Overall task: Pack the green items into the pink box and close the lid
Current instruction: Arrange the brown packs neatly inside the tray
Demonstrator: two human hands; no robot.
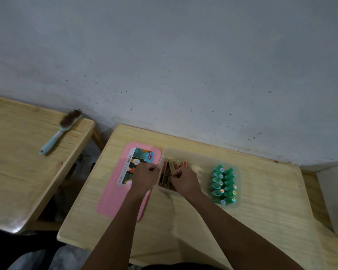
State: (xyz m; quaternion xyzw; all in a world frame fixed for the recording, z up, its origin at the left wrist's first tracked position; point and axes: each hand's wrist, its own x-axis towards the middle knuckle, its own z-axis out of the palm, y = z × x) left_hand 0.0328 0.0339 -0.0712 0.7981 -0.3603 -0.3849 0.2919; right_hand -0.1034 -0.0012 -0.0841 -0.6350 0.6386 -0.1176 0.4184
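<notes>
A pale translucent box point(183, 151) stands on the wooden table point(261, 211). Several green capped items point(223, 184) are packed in rows at its right end. Several gold and red sticks point(177, 164) fill its left end. The pink lid point(111, 195), with a printed label, lies flat on the table left of the box. My left hand point(144, 177) hovers over the lid, its fingers curled at the box's left rim. My right hand point(185, 181) is inside the box, its fingers curled round a gold stick.
A second wooden table point(18, 162) stands to the left across a gap, with a light blue brush point(60, 132) on it. A grey box point(336, 197) sits at the right edge. A grey wall runs right behind the tables.
</notes>
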